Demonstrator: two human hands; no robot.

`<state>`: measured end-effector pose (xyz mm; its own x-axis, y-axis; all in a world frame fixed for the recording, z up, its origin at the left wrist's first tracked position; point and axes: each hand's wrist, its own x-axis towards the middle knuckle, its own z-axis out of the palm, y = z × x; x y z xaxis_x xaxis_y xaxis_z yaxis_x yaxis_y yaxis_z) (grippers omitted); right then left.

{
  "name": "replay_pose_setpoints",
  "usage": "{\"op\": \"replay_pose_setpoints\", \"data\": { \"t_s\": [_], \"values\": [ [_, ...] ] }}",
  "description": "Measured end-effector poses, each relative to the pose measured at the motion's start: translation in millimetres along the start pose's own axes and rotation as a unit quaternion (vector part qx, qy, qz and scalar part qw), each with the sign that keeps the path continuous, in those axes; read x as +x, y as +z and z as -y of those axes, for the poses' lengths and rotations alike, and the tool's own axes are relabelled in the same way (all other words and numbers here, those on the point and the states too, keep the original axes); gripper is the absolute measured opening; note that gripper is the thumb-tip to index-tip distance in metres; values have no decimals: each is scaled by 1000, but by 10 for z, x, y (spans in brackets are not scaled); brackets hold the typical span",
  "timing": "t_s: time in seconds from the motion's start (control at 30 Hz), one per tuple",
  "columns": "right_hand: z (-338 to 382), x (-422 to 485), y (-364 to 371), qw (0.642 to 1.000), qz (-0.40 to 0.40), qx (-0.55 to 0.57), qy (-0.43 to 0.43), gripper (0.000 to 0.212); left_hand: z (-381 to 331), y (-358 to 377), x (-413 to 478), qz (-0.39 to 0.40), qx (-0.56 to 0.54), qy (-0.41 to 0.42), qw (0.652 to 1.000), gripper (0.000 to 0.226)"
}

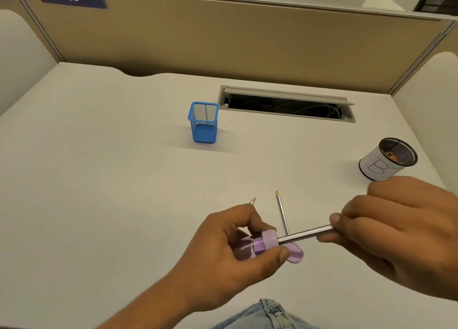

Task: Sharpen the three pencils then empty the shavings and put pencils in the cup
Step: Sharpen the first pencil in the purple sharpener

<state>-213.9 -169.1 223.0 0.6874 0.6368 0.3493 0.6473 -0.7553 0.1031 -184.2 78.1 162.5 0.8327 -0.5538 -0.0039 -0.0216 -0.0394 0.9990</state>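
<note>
Nearest, the left grip (223,254) clasps the purple sharpener (269,239) above the bench (99,180), and the right grip (401,229) pinches the grey pencil (307,235) seated in it; twisting at an angle could snap the lead inside.

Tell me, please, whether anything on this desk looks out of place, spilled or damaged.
Only the cable hatch near the blue mesh cup stands out: it is open, exposing cables. Nothing looks spilled or damaged.

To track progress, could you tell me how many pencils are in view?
3 pencils: one in the sharpener, held by the right hand; one lying on the desk; one mostly hidden behind the left hand.
</note>
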Motion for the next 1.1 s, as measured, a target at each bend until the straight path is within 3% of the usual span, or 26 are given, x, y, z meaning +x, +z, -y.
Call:
{"op": "replay_pose_setpoints", "data": {
  "t_s": [0.07,0.1,0.13,0.2,0.23,0.27,0.3,0.4,0.47,0.5,0.57,0.63,0.7,0.73,0.8,0.83,0.87,0.9,0.93,1.03,1.07,1.1],
  "values": [
    [40,29,38,990,60,89,88,31,34,-34,23,-27,112,89,989,20],
    [68,49,69,958,120,181,186,36,50,-63,40,-26,200,159,966,20],
    [101,72,93,883,177,314,300,41,64,-93,53,-10,279,225,933,18],
    [102,46,124,657,259,522,478,48,86,-132,67,37,383,304,871,12],
    [111,20,150,595,288,563,496,47,95,-137,68,48,400,316,859,11],
    [112,-4,165,598,306,554,492,46,108,-134,65,50,392,312,864,12],
    [106,-22,167,638,310,521,474,44,120,-133,59,48,367,291,882,16],
    [100,-23,95,843,214,353,345,29,127,-97,36,16,235,162,958,24],
    [49,-9,44,959,122,185,175,20,94,-70,25,10,91,36,995,25],
    [25,18,17,986,83,117,89,20,77,-50,17,18,27,-9,999,25],
    [-4,27,31,998,50,38,-20,31,70,-17,3,18,-27,-42,999,26],
    [3,43,39,996,71,47,-18,32,65,-5,-22,6,13,5,1000,24],
    [83,31,88,963,148,191,118,34,109,-26,-39,-20,195,166,966,18],
    [126,39,111,895,195,327,233,38,141,-34,-53,-21,293,250,922,16],
    [156,22,143,665,282,533,441,40,206,-35,-85,-14,417,326,848,17],
    [182,-5,174,596,315,568,471,40,215,-41,-100,-6,434,330,838,17],
    [199,-21,194,595,337,561,466,39,215,-52,-105,5,425,326,844,15],
    [196,-36,196,631,341,533,450,37,212,-69,-106,18,400,314,861,12],
    [193,-46,180,689,321,496,420,32,202,-83,-106,26,367,295,882,13],
    [132,-42,68,920,208,258,211,21,134,-69,-101,0,232,160,960,21],
    [110,-33,42,968,154,159,120,18,111,-44,-109,-10,159,98,982,21],
    [91,-16,22,990,104,85,45,20,100,-17,-117,-9,82,48,995,21]
  ]
}}
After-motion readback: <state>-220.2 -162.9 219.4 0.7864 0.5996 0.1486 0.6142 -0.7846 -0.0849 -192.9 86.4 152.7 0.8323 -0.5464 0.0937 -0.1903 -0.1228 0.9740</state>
